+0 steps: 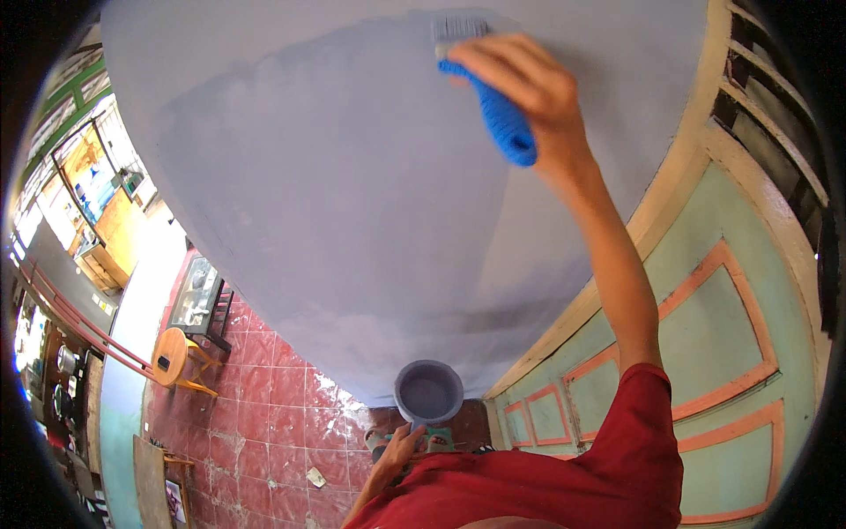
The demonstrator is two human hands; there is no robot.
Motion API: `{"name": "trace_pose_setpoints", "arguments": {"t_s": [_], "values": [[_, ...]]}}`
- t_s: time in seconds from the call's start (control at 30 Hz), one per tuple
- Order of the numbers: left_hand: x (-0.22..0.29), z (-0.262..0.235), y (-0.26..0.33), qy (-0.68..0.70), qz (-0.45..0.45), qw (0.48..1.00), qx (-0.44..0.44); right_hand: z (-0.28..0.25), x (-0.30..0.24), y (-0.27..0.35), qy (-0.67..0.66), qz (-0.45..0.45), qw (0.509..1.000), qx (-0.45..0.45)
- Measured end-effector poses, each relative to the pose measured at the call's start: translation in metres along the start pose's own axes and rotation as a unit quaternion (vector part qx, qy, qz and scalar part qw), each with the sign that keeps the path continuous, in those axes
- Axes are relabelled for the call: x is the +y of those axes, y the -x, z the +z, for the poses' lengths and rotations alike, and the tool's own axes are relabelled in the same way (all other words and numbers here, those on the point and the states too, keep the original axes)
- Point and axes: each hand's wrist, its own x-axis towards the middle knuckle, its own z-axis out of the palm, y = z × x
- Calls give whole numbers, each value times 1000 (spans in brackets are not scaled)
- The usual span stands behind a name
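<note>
red-tiled floor (256,379) and a broad grey-violet wall (335,194) are recorded, the wall's darker, wet-looking patch being bounded above by a ragged edge. a blue-handled brush (502,119) is gripped by the right hand (542,88), its bristles laid against the wall near that edge. a grey bucket (399,394) is held low by the left hand (403,448); the fingers appear hooked at the near rim, though the grasp is too small to confirm. for an even coat, light overlapping strokes are advised, the ragged edge being feathered while damp; the bucket is best held level. care seems needed along the cream frame (692,150) at right, beside green panels (714,344) with orange trim, where smears could land. at left, an orange stool (169,346) and a glass-topped cabinet (198,286) stand well apart; a pale scrap (315,477) on the tiles could be slipped on.
</note>
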Motion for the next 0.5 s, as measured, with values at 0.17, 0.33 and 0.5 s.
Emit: {"name": "trace_pose_setpoints", "arguments": {"t_s": [0.17, 0.33, 0.5], "values": [[24, 5, 10, 121, -112, 986, -5, 1, -31, -3, -48, 14, 998, 23], [13, 4, 8, 104, -126, 987, 8, 8, -21, -5, -35, 18, 999, -2], [15, 1, 5, 102, -108, 989, -3, -23, -24, 4, -24, 29, 996, 76]]}}
